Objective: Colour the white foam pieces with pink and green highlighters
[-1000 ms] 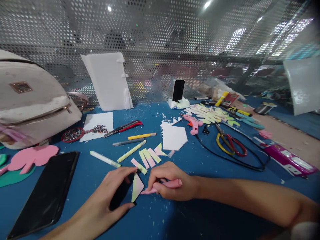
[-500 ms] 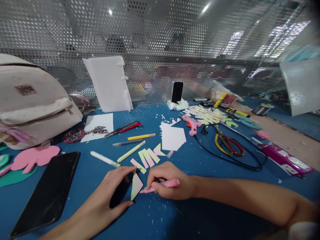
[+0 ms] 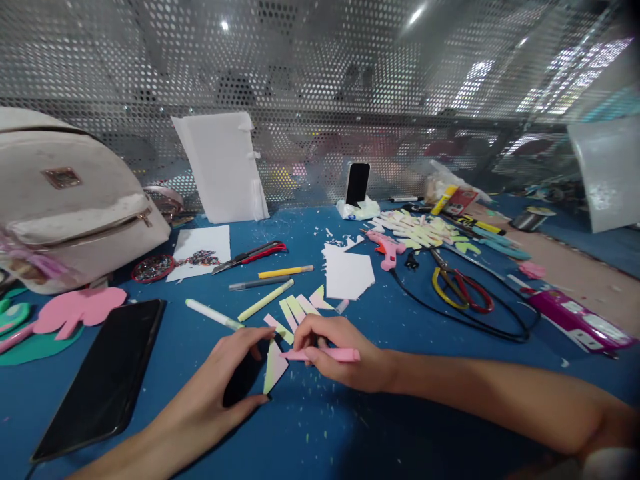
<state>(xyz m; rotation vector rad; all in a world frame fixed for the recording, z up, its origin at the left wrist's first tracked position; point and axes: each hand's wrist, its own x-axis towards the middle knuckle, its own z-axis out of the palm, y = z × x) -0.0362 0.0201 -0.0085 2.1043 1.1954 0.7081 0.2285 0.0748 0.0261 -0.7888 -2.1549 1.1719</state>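
Note:
My right hand is closed round a pink marker. The marker's tip touches a small triangular piece, coloured pink and pale green, which looks like foam or card. Thumb and index finger of my left hand hold that triangle at its two ends against the table. Just beyond the fingers lie several strips in the same two colours and a small triangular scrap. A pale green marker and a white-barrelled marker rest near my left hand.
A black phone lies at left, below a pale backpack. Right of centre are a white sheet, a pink glue gun with its cord, and scissors. A red utility knife lies farther back.
The pink marker's tip has moved up, from beside the triangle's lower right edge onto its upper right part. My left hand keeps its hold. The view has shifted slightly.

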